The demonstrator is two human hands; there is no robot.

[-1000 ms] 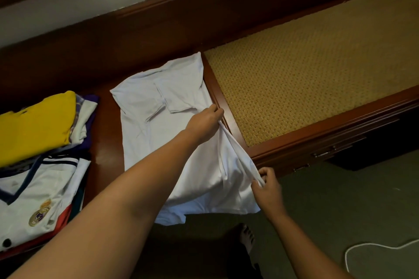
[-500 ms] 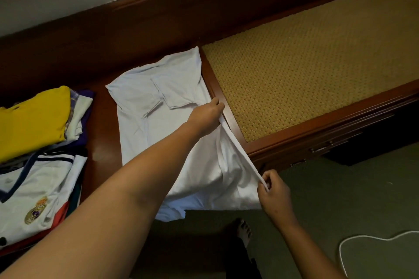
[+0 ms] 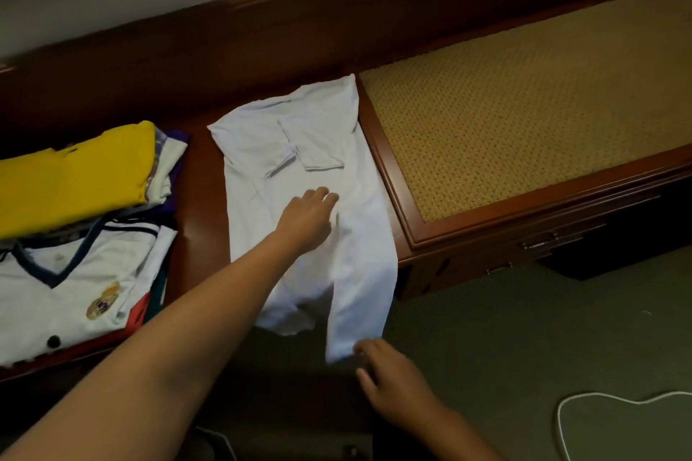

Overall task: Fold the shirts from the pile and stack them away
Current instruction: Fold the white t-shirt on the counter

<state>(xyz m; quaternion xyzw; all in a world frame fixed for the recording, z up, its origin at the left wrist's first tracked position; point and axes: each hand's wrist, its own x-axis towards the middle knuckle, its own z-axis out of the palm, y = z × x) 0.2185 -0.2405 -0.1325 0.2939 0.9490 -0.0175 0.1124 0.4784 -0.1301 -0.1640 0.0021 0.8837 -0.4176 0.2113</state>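
Note:
A white shirt lies on the dark wooden bench, sleeves folded in. Its right side is folded over the middle as a long strip, and the bottom hangs past the front edge. My left hand rests flat on the shirt's middle beside the fold, fingers straight. Below the bench edge, my right hand touches the hanging bottom corner of the folded strip with its fingertips. To the left lies a pile of shirts: a yellow one on top at the back and a white jersey with a crest in front.
A woven tan panel in a wooden frame fills the bench to the right of the shirt. Green carpet lies below, with a white cord at the lower right. Dark wood panelling backs the bench.
Both hands carried the shirt's right edge leftward and laid it over the middle. My left hand let go and now lies flat. My right hand dropped lower to the hem.

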